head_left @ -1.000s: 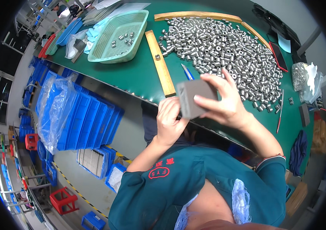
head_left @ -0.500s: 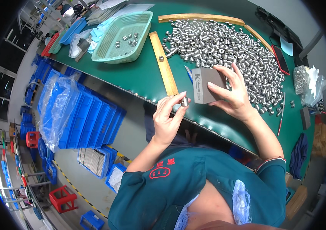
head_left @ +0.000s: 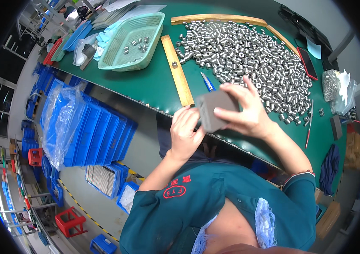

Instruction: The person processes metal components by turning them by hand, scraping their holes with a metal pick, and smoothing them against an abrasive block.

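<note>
Grey block (head_left: 215, 103) in R hand (head_left: 247, 111), above bench's (head_left: 146, 91) near edge; L hand (head_left: 185, 132) bunched at its left side.
R thumb + fingers grip block; can't tell if L holds a part, fingertips hidden. Risk imo: if either grip slips, L fingers get scraped or block drops off that edge. Count: 1 block held, 1 darker block (head_left: 336, 128) by right edge, 3 wood strips (head_left: 180, 82), 1 steel cylinder (head_left: 174, 64) on the left one, 1 blue cutter (head_left: 208, 82), 1 mint basket (head_left: 123, 67) w/ several pcs, 1 pile (head_left: 239, 51), uncountable.

Room left of strip (head_left: 178, 78); cylinders (head_left: 247, 57) right
</note>
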